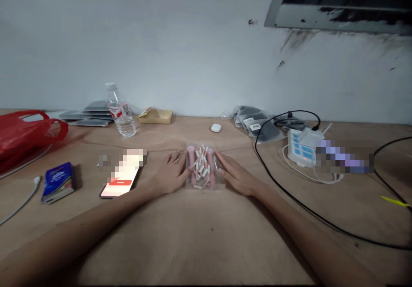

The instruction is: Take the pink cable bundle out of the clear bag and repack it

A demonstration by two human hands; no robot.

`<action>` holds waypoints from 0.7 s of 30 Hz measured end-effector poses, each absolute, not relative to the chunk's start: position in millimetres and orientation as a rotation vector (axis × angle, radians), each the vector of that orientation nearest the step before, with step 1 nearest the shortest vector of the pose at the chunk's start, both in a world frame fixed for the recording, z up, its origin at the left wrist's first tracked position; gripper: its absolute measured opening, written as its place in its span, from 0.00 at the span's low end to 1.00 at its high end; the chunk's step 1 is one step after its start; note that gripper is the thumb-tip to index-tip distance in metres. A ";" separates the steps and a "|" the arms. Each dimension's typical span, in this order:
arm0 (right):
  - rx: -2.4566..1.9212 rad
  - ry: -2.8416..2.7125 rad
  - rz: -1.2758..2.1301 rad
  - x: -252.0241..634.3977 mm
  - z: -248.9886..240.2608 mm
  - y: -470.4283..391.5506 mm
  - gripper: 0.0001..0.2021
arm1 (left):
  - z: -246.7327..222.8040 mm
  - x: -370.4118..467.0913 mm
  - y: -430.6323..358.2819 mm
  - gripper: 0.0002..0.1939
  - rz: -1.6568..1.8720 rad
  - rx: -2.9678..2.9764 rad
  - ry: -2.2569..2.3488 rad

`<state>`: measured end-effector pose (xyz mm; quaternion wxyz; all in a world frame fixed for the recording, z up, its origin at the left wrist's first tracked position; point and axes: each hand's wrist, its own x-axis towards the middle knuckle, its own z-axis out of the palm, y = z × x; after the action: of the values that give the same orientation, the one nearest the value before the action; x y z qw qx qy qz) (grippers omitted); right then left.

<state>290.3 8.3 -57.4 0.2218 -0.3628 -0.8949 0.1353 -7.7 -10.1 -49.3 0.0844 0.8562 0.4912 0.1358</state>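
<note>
A clear plastic packet holding what looks like a pink and white beaded skipping rope [202,167] lies flat on the table, with two pink handles along its sides. My left hand [172,171] rests on the table at the packet's left edge, fingers stretched out and thumb against the plastic. On the opposite side, my right hand [236,173] lies with its fingers extended along the right edge, thumb at the packet. Neither hand grips it.
Left of my hands are a lit phone [122,175], a blue tissue pack [58,182], a red bag [25,134] and a water bottle [121,113]. A white earbud case [216,128] sits behind the packet. Rightward, a black cable [273,173] loops near a power strip [302,147].
</note>
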 end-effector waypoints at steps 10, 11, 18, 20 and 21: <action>-1.144 -2.543 0.330 291.7 -70.7 13.7 0.34 | -49.2 -4.3 -15.4 0.36 0.300 2.527 1.625; -1.145 -2.547 0.342 291.8 -70.9 13.8 0.34 | -49.2 -4.1 -15.9 0.36 0.289 2.526 1.630; -1.053 -2.546 0.355 293.0 -63.8 11.8 0.33 | -48.4 -4.1 -16.3 0.36 0.262 2.538 1.625; -1.061 -2.545 0.362 292.8 -61.7 11.0 0.34 | -48.9 -4.2 -16.1 0.36 0.272 2.539 1.628; -1.070 -2.540 0.366 292.7 -61.0 10.7 0.34 | -49.2 -4.3 -16.0 0.36 0.272 2.540 1.629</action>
<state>292.7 10.7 -61.0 0.1795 -0.3784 -0.8988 0.1294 -4.3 -16.0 -49.2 0.0559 0.8370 0.5369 0.0897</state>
